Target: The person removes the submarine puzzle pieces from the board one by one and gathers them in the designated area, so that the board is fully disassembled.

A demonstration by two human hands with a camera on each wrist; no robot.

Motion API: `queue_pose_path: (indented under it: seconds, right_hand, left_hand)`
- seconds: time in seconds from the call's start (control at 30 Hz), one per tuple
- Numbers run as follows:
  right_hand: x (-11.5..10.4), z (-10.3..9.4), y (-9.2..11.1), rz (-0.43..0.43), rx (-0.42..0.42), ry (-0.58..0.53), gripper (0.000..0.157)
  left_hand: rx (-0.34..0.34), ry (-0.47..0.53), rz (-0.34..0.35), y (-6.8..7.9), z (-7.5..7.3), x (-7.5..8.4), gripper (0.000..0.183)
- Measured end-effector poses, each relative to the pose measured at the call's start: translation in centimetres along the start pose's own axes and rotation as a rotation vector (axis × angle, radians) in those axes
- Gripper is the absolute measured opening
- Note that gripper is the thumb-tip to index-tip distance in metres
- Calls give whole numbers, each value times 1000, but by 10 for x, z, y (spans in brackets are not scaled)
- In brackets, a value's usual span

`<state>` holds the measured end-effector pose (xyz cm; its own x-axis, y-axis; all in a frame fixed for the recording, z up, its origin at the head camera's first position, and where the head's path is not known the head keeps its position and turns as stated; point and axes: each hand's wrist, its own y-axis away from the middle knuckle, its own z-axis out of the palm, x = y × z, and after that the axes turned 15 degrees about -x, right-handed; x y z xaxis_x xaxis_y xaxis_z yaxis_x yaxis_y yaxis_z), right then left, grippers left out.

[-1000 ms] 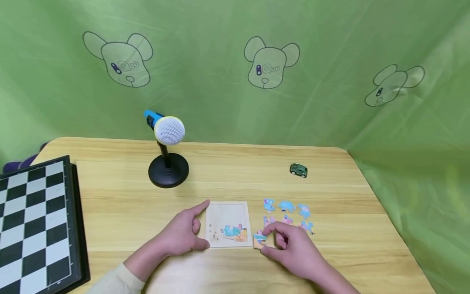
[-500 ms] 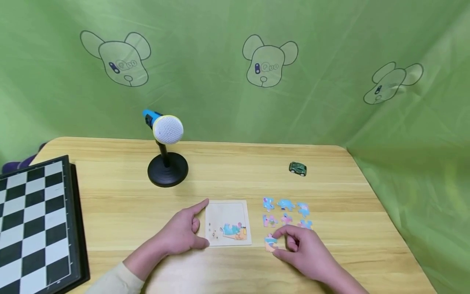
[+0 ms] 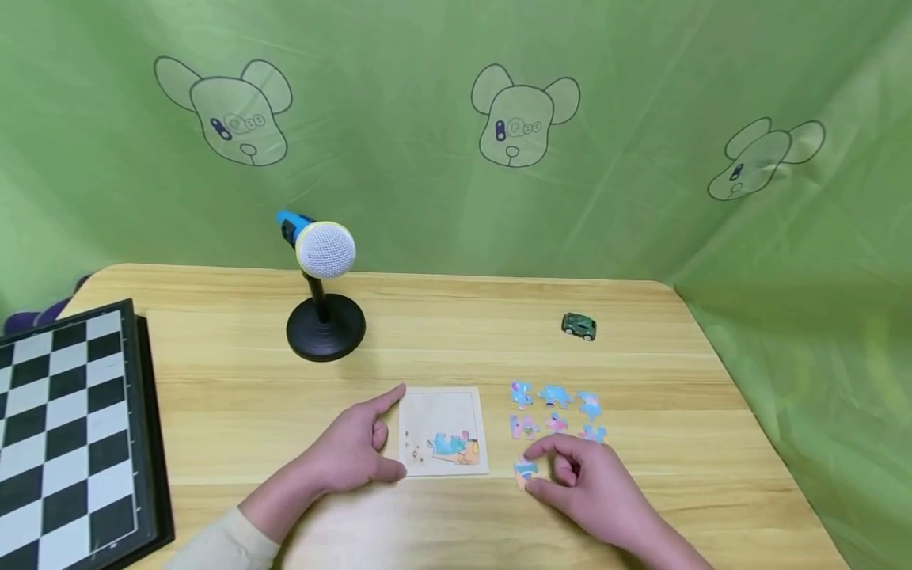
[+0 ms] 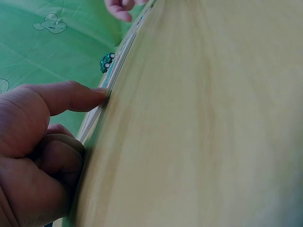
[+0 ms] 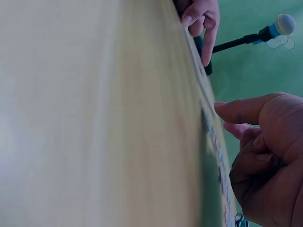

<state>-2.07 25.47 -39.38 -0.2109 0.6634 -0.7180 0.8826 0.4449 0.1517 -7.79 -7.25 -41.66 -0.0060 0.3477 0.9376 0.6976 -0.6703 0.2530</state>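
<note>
In the head view, a square wooden puzzle tray (image 3: 442, 412) lies before me with a printed scene in its lower right part. My left hand (image 3: 359, 451) spreads thumb and index finger along its left edge, the tips touching the two left corners; the other fingers are tucked under. To the right of the tray, my right hand (image 3: 587, 483) pinches a puzzle piece (image 3: 526, 469) of blue and orange between thumb and index finger. The right wrist view shows that thumb (image 5: 232, 111) close over the tabletop, with the piece mostly hidden.
Several loose puzzle pieces (image 3: 555, 396) lie in two rows beyond my right hand. A green toy car (image 3: 579, 326) stands farther back. A microphone on a black stand (image 3: 326, 328) is at back left, and a checkered board (image 3: 64, 427) fills the left side.
My right hand has moved away from the tray to the right with the puzzle piece, which has turned a little. The left hand stays at the tray's edge.
</note>
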Motion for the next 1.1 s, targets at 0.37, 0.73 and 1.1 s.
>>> queue_pose_path:
  seconds: [0.37,0.73,1.1]
  right_hand:
    - [-34,22,-49,6,-100,-13,24]
    - [-51,39,-68,71,-64,124,19]
    - [-52,45,-74,56,-31,199,23]
  left_hand:
    - [7,-7,0,0,-1,-2,108]
    - [8,-17,1,0,-1,-1,107]
    - [6,-31,0,0,-1,0,106]
